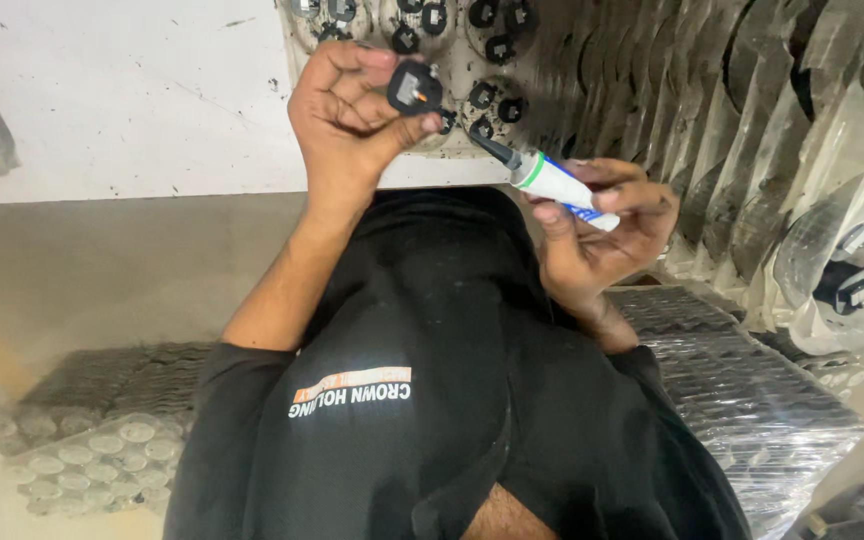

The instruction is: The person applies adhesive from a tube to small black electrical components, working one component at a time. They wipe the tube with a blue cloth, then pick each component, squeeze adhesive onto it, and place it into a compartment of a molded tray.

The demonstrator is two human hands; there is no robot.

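Observation:
My left hand is raised and pinches a small black plastic part with an orange mark between thumb and fingers. My right hand grips a white tube with a green band and a black nozzle. The nozzle tip points up and left, toward the black part and just below it, apart from it. Behind both hands lies a clear moulded tray holding several similar black parts in round pockets. My black shirt fills the lower middle of the view.
Stacked clear plastic trays lean in a row at the upper right, some with black parts inside. A foil-wrapped bundle lies at the right. A clear blister tray lies at the lower left. A white surface spans the upper left.

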